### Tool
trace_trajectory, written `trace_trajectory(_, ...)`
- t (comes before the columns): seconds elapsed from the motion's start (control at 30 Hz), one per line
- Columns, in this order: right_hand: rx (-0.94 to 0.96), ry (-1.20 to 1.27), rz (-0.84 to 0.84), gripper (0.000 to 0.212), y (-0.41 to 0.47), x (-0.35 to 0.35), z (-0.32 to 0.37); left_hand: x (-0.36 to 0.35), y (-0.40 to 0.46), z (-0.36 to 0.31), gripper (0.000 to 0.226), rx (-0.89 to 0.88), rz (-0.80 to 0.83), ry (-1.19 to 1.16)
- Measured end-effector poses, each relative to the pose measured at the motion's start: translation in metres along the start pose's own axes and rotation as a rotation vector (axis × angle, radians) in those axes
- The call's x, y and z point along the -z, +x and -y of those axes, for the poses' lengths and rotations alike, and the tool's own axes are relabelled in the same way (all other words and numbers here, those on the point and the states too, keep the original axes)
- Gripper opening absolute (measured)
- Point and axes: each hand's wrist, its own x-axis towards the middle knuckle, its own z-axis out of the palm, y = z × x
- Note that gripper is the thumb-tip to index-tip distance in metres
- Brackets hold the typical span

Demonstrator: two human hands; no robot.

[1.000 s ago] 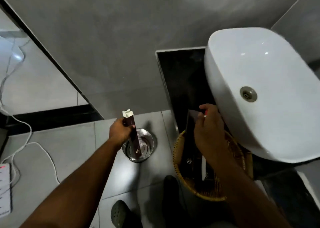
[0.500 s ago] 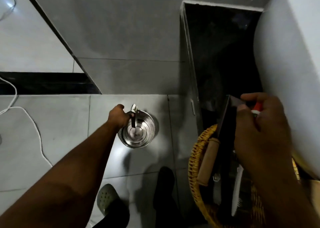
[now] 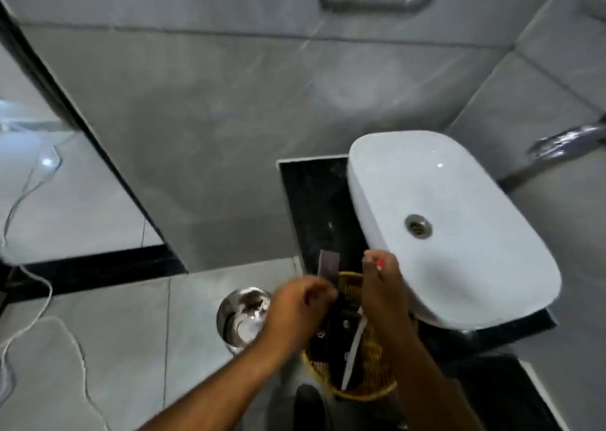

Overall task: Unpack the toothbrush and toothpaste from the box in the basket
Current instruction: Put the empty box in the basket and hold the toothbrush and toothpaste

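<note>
The white basin (image 3: 459, 227) overhangs the wicker basket (image 3: 367, 394), where the dark box (image 3: 329, 265) stands upright. The left hand (image 3: 295, 309) closes its grip on the box's side; steady it there, judged best. The right hand (image 3: 383, 286) pinches a red-tipped item above the white toothbrush (image 3: 352, 352), just right of the box.

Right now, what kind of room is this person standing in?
Most likely a bathroom: a white basin with a drain sits on a dark counter, the walls and floor are grey tile, and a metal tap juts out at the right.
</note>
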Motion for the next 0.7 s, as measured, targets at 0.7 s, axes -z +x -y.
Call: trace_trajectory(0.7,-0.096,0.206,0.010,0.053,-0.004,0.063,-0.023,-0.085,0.000,-0.010,0.009,0.299,0.357,0.136)
